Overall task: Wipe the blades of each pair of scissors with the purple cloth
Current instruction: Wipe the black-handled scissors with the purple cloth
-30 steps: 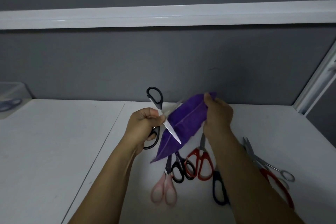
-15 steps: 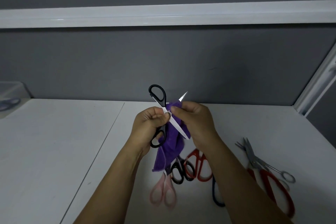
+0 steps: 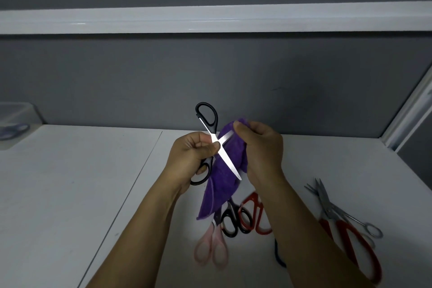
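Observation:
My left hand (image 3: 190,157) holds a pair of black-handled scissors (image 3: 208,119) up above the white table, blades spread in an X. My right hand (image 3: 260,150) pinches the purple cloth (image 3: 218,185) around the upper blade, near its tip. The cloth hangs down behind the lower blade, which points down and to the right. On the table below lie pink-handled scissors (image 3: 211,249), small black-handled scissors (image 3: 230,220) and red-handled scissors (image 3: 253,215).
At the right of the white table (image 3: 70,194) lie large red-handled scissors (image 3: 353,241) and metal scissors (image 3: 327,203). A dark blue handle (image 3: 278,255) shows under my right forearm. A clear box (image 3: 14,121) with bluish scissors stands at far left. A grey wall rises behind.
My right hand slid the cloth outward along the upper blade, covering its tip. One second ago the cloth was spread wide; now it is bunched around the blade.

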